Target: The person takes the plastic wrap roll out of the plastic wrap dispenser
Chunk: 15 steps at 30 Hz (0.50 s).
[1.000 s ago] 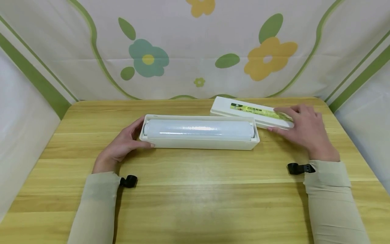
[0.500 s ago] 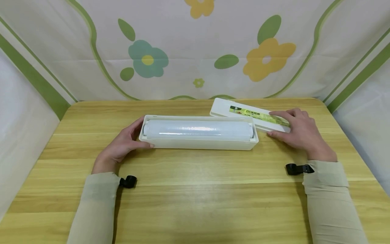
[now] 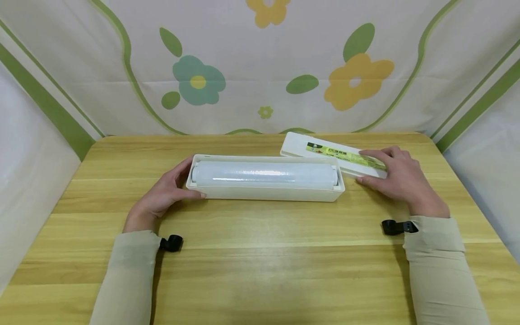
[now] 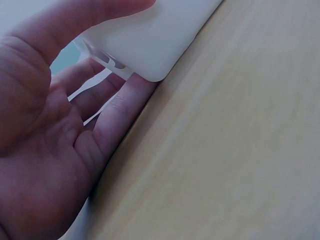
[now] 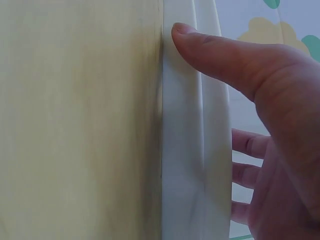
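A long white cling film box point(image 3: 268, 194) lies lidless on the table, a roll of clear cling film point(image 3: 264, 175) inside it. At its left end my left hand point(image 3: 164, 192) grips it, thumb along the front wall and fingers behind. The left wrist view has the box's end point(image 4: 155, 37) between thumb and fingers. Behind the box's right end, the white lid point(image 3: 296, 144) lies at a slant, its green-yellow label point(image 3: 343, 154) facing up. My right hand point(image 3: 406, 178) holds the lid's right end; in the right wrist view its thumb presses the lid's side point(image 5: 182, 135).
The wooden table point(image 3: 260, 262) stretches in front of both forearms. A white cloth with printed flowers point(image 3: 199, 81) hangs along the table's back edge and sides. Black wrist devices point(image 3: 174, 243) sit by both cuffs.
My right hand and the lid have shifted slightly left and toward me, then come to rest. The left hand and the box have stayed in place.
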Each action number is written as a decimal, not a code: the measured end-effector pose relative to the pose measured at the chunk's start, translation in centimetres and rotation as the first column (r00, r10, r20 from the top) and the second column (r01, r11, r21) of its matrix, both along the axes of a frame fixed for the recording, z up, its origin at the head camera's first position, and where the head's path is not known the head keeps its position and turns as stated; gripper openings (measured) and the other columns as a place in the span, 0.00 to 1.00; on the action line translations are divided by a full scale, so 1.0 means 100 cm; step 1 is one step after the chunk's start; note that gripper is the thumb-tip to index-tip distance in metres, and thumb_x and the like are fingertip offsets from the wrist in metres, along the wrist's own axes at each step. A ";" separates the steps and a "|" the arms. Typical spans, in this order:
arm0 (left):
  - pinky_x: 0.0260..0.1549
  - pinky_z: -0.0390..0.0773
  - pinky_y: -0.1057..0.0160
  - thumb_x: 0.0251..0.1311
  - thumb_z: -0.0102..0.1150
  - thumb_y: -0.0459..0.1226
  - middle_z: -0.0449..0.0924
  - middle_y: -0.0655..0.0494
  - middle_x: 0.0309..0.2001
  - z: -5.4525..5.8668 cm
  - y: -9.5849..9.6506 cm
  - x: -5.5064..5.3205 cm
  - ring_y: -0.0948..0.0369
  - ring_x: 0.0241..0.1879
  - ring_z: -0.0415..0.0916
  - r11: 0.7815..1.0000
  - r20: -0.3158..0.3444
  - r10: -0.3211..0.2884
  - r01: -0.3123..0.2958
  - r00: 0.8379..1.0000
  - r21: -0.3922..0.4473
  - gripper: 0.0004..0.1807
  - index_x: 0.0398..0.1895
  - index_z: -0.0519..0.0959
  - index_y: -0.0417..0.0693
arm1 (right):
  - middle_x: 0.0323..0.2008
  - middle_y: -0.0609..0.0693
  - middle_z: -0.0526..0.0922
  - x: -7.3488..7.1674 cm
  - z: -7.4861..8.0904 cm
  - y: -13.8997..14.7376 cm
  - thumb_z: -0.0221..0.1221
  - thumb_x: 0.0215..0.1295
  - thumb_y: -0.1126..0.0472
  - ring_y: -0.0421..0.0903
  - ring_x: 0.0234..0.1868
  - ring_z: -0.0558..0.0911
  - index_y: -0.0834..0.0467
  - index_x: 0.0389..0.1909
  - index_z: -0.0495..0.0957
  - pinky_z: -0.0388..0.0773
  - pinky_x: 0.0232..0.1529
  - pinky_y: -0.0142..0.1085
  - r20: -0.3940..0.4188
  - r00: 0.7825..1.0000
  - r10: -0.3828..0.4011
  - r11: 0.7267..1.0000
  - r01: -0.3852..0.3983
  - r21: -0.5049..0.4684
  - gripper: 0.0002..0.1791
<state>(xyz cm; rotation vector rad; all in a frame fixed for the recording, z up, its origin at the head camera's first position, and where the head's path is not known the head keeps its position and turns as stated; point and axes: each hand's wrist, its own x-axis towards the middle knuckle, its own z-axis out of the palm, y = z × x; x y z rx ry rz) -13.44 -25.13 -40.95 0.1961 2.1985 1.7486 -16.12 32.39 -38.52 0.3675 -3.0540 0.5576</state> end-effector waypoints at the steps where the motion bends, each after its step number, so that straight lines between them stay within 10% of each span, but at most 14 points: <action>1: 0.66 0.66 0.75 0.56 0.79 0.28 0.65 0.58 0.78 0.000 0.000 0.000 0.58 0.76 0.58 1.000 -0.003 -0.001 0.001 1.000 -0.002 0.55 0.84 0.62 0.67 | 0.65 0.70 0.71 0.000 0.000 0.000 0.75 0.64 0.44 0.71 0.62 0.69 0.47 0.75 0.75 0.62 0.60 0.70 0.001 1.000 -0.001 1.000 0.001 0.002 0.40; 15: 0.68 0.63 0.75 0.55 0.80 0.28 0.64 0.60 0.78 0.000 0.001 -0.001 0.60 0.78 0.56 1.000 0.012 0.016 -0.015 1.000 -0.007 0.56 0.84 0.62 0.69 | 0.68 0.69 0.73 0.002 0.005 -0.005 0.76 0.61 0.39 0.72 0.65 0.71 0.47 0.76 0.75 0.62 0.62 0.71 -0.036 0.999 -0.005 0.999 0.006 0.032 0.44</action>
